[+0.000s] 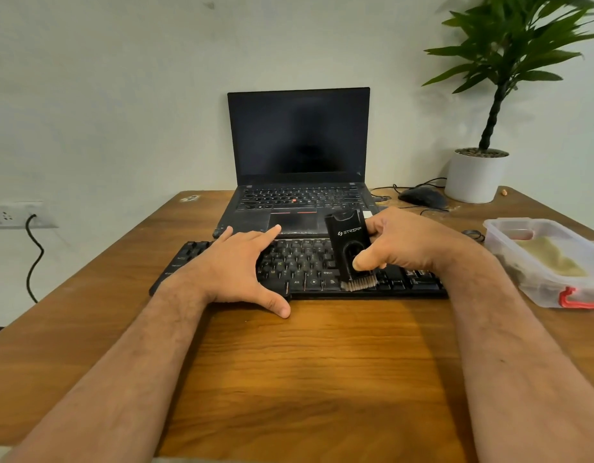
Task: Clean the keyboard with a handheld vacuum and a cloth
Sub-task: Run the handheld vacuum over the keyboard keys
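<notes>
The left hand [237,267] lies flat with fingers spread on the left part of the black keyboard [299,270], which sits on the desk [305,362] near the laptop [299,162]. The right hand [409,243] grips the small black vacuum [350,243] around its middle, brush tip down on the keys. It looks light and hard, so a gentle hold there should do.

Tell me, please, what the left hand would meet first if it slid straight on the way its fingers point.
Most likely the laptop. The left hand lies flat on the keyboard, fingers aimed away and rightward, the index tip already near the laptop's front edge by the touchpad. Depth is unclear, so it may already touch.
</notes>
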